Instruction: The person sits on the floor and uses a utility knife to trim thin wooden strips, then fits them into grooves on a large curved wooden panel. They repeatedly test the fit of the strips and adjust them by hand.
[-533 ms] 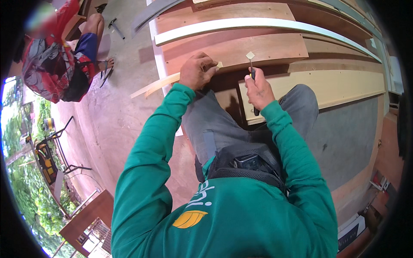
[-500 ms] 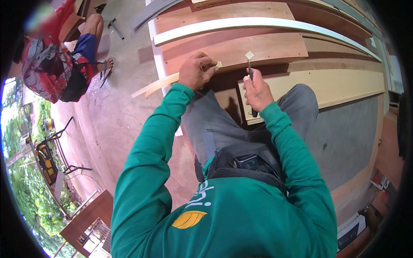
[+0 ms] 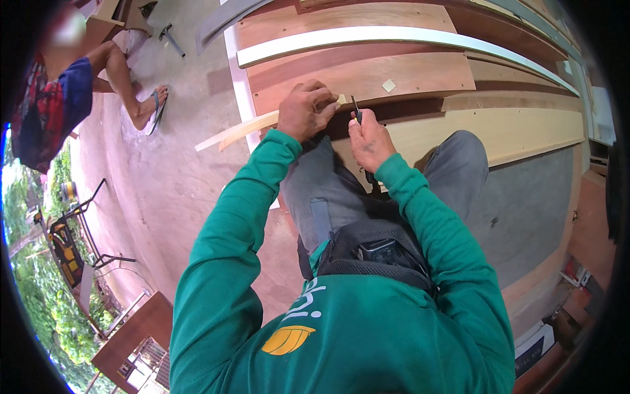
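My left hand is closed on a thin, pale wood-coloured strip. Its short end pokes out past the fingertips, and the long tail, which looks split or doubled, runs off to the left. Close by on the right, my right hand grips a cutter knife with a dark handle, its blade upright beside the strip's short end. Whether the blade touches the strip I cannot tell. A small pale square piece lies on the reddish-brown board beyond the knife.
A long white strip lies across the boards. A cream panel stretches to the right beyond my knee. On the floor at upper left is a hammer, near a seated person's sandalled foot. A yellow-and-black tool on a stand is farther left.
My right hand has brought the knife leftward to the strip's end. The small square, earlier at the blade tip, now lies on the board. The other person's leg has stretched out.
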Demonstrator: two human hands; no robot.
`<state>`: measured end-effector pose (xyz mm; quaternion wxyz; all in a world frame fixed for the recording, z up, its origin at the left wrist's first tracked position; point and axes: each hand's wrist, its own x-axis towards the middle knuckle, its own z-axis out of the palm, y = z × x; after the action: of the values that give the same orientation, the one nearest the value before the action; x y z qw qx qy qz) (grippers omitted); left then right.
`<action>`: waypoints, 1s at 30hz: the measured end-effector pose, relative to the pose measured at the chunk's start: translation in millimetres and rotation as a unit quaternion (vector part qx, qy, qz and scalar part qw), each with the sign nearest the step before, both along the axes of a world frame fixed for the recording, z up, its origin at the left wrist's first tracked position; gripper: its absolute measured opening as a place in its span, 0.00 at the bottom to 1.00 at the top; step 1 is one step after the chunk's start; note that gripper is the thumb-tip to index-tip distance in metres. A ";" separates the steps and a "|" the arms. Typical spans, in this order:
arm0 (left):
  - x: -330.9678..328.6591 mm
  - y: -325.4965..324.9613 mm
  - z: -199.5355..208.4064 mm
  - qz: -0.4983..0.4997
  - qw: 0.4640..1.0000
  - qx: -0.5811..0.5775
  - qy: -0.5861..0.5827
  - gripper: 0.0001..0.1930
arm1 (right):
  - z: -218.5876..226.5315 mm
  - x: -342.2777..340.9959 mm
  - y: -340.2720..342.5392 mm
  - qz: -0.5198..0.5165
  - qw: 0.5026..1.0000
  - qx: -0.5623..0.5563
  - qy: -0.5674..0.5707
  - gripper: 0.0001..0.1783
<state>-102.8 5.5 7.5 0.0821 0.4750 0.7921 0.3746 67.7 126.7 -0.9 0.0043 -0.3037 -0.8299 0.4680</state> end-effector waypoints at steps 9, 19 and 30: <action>-1.7 -1.0 -1.7 0.007 1.000 -0.018 -0.008 0.08 | 15.0 -6.6 -10.4 -0.009 1.000 -0.007 0.003 0.16; -1.1 0.0 5.7 0.001 1.000 -0.007 -0.014 0.09 | 10.6 -9.7 -11.6 -0.107 0.991 -0.030 0.070 0.15; 0.3 2.9 6.7 -0.005 0.999 -0.020 -0.031 0.10 | -3.5 -18.8 -3.9 -0.184 0.955 -0.178 0.151 0.13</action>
<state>-102.5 8.3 14.2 0.1181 0.4655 0.7938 0.3733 48.8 122.8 -4.4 0.1621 -0.3727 -0.6525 0.6396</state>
